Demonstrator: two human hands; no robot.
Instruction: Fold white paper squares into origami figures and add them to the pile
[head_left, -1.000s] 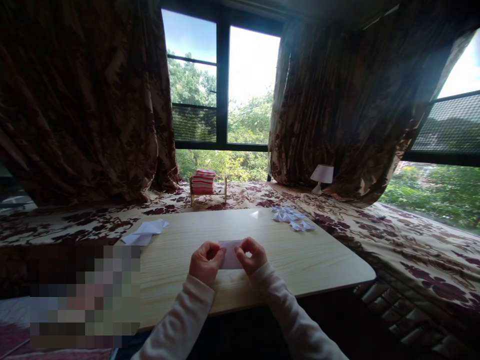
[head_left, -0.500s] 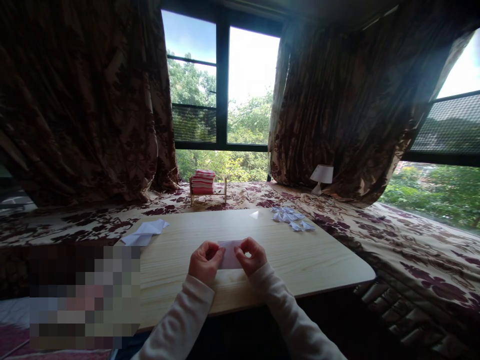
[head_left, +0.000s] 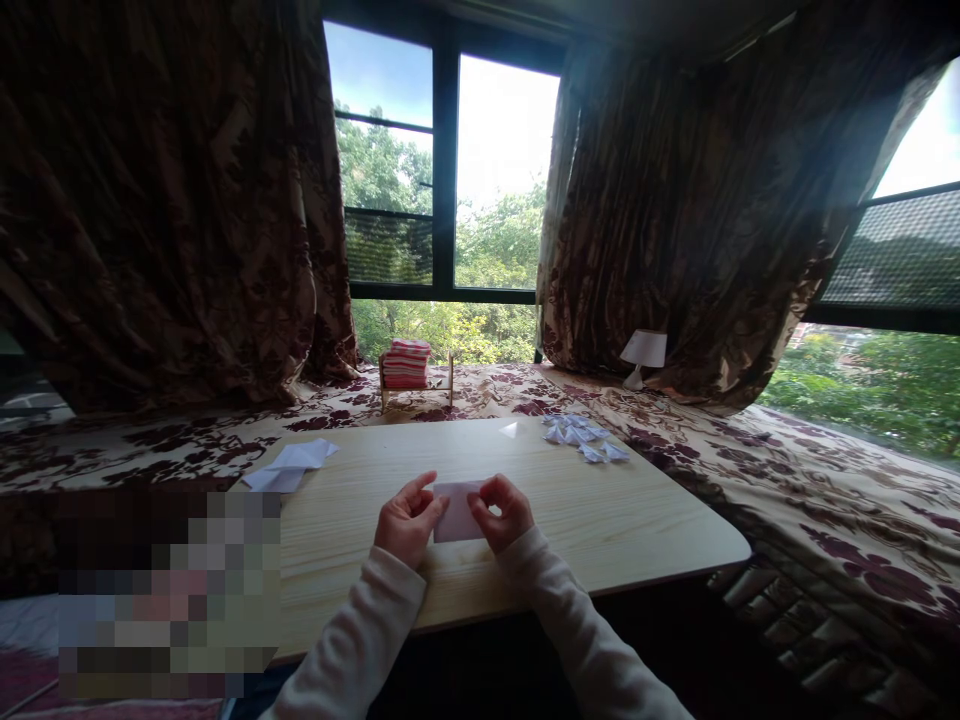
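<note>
A small pale folded sheet of paper [head_left: 454,511] lies between both hands on the light wooden table [head_left: 600,520]. My left hand [head_left: 407,522] rests at the sheet's left edge with its fingers partly uncurled and spread, fingertips touching the paper. My right hand [head_left: 507,512] is curled at the right edge, pinching the paper between thumb and fingers. Both arms wear pale long sleeves.
A stack of white paper sheets [head_left: 291,464] lies at the table's far left corner. Several small folded paper pieces [head_left: 583,436] sit at the far right, one single piece [head_left: 510,429] beside them. Behind are a small wooden rack with striped cloth [head_left: 407,366] and a white lamp [head_left: 643,352].
My left hand has uncurled from a fist, its fingers now stretched along the paper's left edge. The right hand has stayed as it was.
</note>
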